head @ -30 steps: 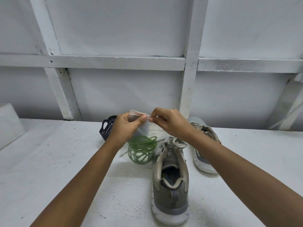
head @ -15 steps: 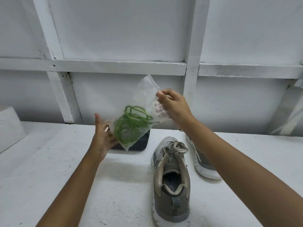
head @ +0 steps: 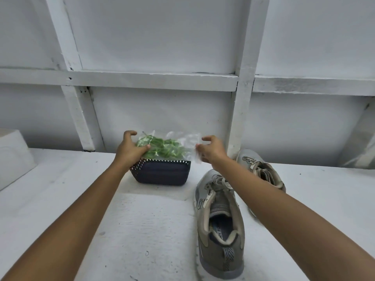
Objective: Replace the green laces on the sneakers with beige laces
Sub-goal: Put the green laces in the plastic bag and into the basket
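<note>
**Head view: bagged green laces over the basket**

Head camera. Both arms reached to the far side of the white table (head: 60, 199). The left hand (head: 129, 148) gripped the left end of a clear plastic bag (head: 182, 142), thumb on top and fingers curled round the far edge. The right hand (head: 211, 149) sat at the bag's right edge with curled fingers. Its fingertips met the plastic, but whether it pinched or only touched could not be told.

The green laces (head: 162, 146) lay bundled inside the bag, toward its left half. The bag lay flat just over the open top of a dark basket (head: 162, 171) by the wall. Whether it already rested on the rim could not be told.

The near sneaker (head: 221, 226) stood right of the basket, heel toward the camera, with beige laces (head: 220, 180) through its eyelets. The far sneaker (head: 261, 169) lay behind the right forearm and also looked pale-laced, though it was partly hidden.

Judgement: relacing looked done, and the step in hand was stowing the old laces. The next move called for lowering the bag into the basket, letting go with both hands and drawing them back without dragging the light bag out.
</note>
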